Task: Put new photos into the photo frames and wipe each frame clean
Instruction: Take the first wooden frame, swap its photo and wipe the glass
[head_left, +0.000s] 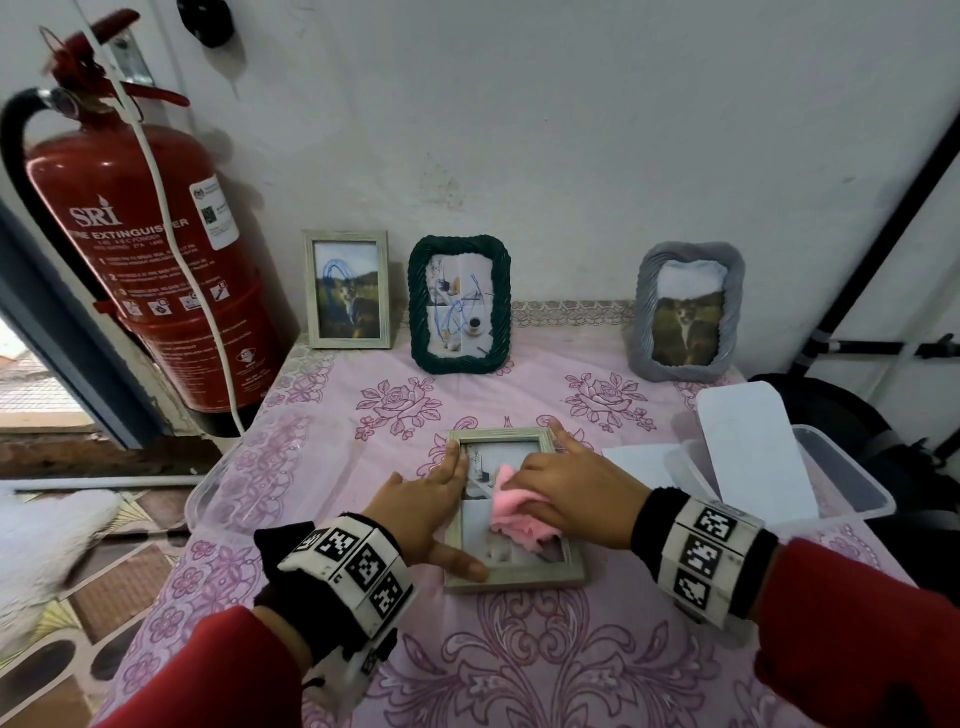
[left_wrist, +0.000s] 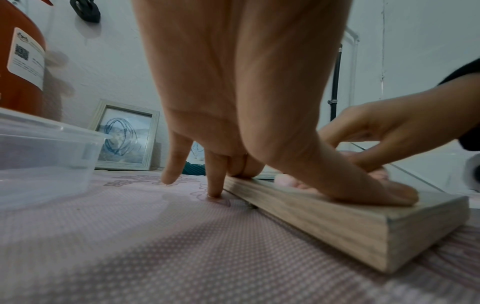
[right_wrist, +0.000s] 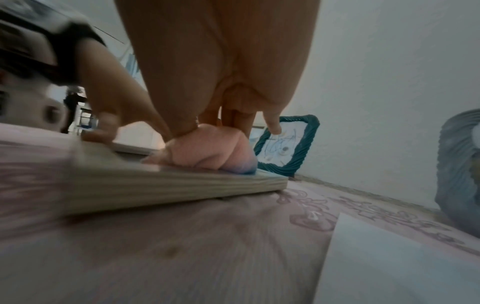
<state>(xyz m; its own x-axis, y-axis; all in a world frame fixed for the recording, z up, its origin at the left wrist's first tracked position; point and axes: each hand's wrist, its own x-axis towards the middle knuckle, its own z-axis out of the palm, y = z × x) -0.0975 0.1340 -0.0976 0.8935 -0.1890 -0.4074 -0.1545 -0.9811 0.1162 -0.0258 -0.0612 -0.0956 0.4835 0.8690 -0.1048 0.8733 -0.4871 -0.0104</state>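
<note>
Pale wooden rectangular photo frame (head_left: 514, 574) lay flat on the pink floral-clothed worktop (head_left: 519, 665), lower centre of head view. Left hand (head_left: 434, 501) pressed flat along its left edge, fingers (left_wrist: 363, 185) straight, thumb on the near rail. Right hand (head_left: 571, 491) had fingers bunched around a crumpled pink cloth (head_left: 511, 512), pressing it on the glass.

A home corner — floral tablecloth (head_left: 519, 649), framed cat photos (head_left: 349, 289), wall-mounted fire extinguisher (head_left: 156, 260).
</note>
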